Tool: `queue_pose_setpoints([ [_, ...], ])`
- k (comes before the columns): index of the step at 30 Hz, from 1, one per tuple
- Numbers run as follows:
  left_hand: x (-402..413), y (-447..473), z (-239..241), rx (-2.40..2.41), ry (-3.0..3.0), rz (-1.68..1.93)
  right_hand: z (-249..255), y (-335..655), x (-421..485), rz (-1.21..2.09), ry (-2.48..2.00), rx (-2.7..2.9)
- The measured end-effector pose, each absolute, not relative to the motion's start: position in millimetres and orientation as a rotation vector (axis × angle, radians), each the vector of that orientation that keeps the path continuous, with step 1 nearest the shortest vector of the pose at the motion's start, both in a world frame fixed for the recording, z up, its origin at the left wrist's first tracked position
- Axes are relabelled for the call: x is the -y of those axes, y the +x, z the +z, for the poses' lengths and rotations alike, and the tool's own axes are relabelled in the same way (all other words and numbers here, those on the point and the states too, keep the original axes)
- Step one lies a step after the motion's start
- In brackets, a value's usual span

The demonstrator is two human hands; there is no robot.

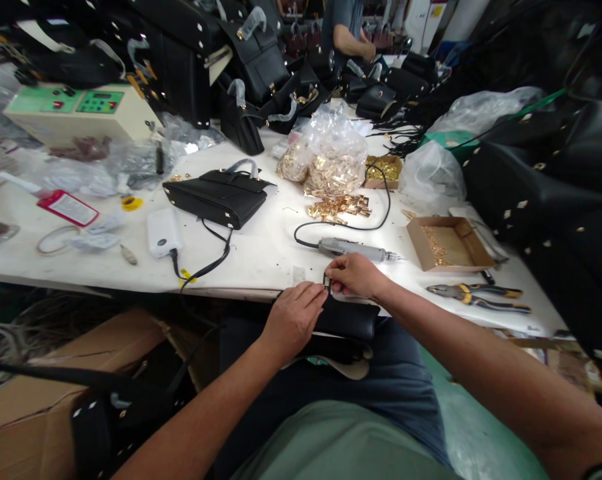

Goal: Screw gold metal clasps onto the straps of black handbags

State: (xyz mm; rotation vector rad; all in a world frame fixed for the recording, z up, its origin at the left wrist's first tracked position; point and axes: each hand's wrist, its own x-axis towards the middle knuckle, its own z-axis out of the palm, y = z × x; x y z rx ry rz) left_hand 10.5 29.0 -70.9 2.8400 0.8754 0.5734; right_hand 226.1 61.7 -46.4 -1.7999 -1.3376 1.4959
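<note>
A black handbag (348, 320) lies on my lap at the table's front edge. My left hand (293, 317) rests on its left side, fingers curled and pinching at a small dark metal fitting (327, 281) on the bag's top. From the right, my right hand (355, 275) pinches the same fitting. Just beyond my hands an electric screwdriver (353, 250) lies on the white table (261, 253), its black cord looping back.
Pliers (475, 295) lie at the right. A cardboard box (448, 243) holds gold parts; loose gold fittings (339, 208) and bags of them (325, 160) sit mid-table. Another black handbag (218, 195), a white power bank (163, 232), a control box (75, 110), stacked black bags and a person (348, 30) are farther back.
</note>
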Motion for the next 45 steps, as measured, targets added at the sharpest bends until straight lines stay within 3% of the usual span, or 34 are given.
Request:
queue_pose_setpoints([
  [14,-36,11,-62,-0.854,2.878,0.391,-27,221,-69,1.143,-1.99,1.757],
  [19,-36,15,-55,-0.881,2.895,0.326,-32,226,-64,0.874,-2.017,1.863],
  [38,-45,7,-66,-0.822,2.758,0.471,-42,220,-38,0.917,-2.063,1.727],
  [45,-50,7,-57,-0.792,2.798,0.37,-50,221,-32,0.926,-1.943,1.704],
])
